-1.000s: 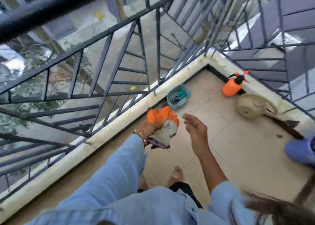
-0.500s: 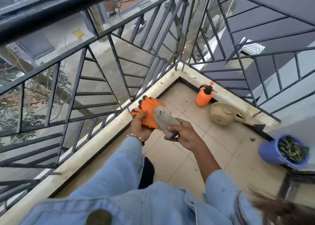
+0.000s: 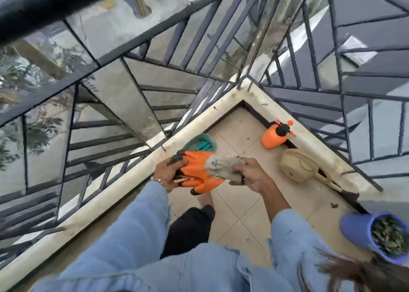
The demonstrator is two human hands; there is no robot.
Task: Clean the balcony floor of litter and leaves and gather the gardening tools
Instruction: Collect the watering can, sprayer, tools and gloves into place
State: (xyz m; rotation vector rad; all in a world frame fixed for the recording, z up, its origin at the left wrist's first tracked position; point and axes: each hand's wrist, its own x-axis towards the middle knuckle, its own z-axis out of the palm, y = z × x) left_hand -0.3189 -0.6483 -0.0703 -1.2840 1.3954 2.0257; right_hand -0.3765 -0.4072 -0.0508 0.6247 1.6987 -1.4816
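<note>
Orange and grey gardening gloves (image 3: 200,173) hang between both hands above the tiled balcony floor (image 3: 243,207). My left hand (image 3: 167,173) grips their orange finger end. My right hand (image 3: 249,175) pinches the grey cuff end. Behind the gloves, by the ledge, a teal bowl (image 3: 199,142) holds teal-handled tools and is partly hidden. An orange spray bottle (image 3: 274,135) and a beige watering can (image 3: 297,165) stand along the right ledge. A few leaf bits (image 3: 333,205) lie on the tiles.
A blue pot (image 3: 358,229) filled with dry leaves lies at the lower right. A dark metal railing (image 3: 155,88) on a white ledge (image 3: 106,198) closes the balcony on the left and far sides, meeting at a corner. My foot and black trouser leg (image 3: 190,227) are below the gloves.
My right hand came over and took hold of the gloves' grey cuff. Both hands rose and the view swung up and right, bringing the blue pot into sight.
</note>
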